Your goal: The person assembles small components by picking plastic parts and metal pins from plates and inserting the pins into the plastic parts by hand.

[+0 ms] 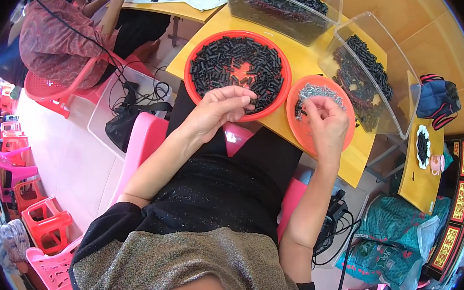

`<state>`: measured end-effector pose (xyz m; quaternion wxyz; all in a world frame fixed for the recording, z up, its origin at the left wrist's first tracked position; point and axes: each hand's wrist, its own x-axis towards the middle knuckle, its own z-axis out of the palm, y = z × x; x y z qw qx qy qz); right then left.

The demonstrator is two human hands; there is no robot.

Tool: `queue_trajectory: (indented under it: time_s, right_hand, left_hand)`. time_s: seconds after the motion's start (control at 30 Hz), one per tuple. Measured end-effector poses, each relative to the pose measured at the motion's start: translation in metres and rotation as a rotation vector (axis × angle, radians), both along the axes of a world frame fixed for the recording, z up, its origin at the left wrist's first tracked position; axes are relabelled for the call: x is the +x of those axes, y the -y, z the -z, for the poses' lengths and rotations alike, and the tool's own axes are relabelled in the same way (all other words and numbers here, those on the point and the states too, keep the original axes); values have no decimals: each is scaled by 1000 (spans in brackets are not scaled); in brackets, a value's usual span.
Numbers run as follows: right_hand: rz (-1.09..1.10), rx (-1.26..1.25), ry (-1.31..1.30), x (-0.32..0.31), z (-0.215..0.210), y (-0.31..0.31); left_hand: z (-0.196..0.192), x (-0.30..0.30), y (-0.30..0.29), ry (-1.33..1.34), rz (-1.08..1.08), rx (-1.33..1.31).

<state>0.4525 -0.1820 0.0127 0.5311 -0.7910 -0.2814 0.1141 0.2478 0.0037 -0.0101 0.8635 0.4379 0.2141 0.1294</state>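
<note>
My left hand (225,107) hovers over the near rim of a red round basin (189,89), thumb and fingers drawn together; anything between the tips is too small to make out. Inside the basin lie many short black tube-like pieces (234,51). My right hand (329,120) is pinched above an orange round basin (293,129) holding a heap of small silvery metal parts (325,91). Close by its fingertips a small dark bit shows, but I cannot tell whether it is held. Both basins stand side by side on a yellow table (346,167).
Clear plastic bins (278,25) of black pieces stand behind the basins and at their right. A person (66,47) sits at a neighbouring table on the left. Cables (129,94) lie over a pale bin. Green bags (396,225) are on the right, red stools (48,223) on the left.
</note>
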Motion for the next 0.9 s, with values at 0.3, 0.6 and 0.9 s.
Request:
queue_trajectory:
  time_s: [0.3, 0.6, 0.9]
  right_hand:
    - [-341, 116, 49, -68, -37, -24]
    - [-359, 63, 79, -70, -36, -27]
    - [-381, 67, 70, -70, -33, -28]
  left_hand:
    - [-9, -4, 8, 34, 7, 43]
    - [-11, -4, 15, 16, -112, 230]
    - [-6, -4, 13, 15, -107, 247]
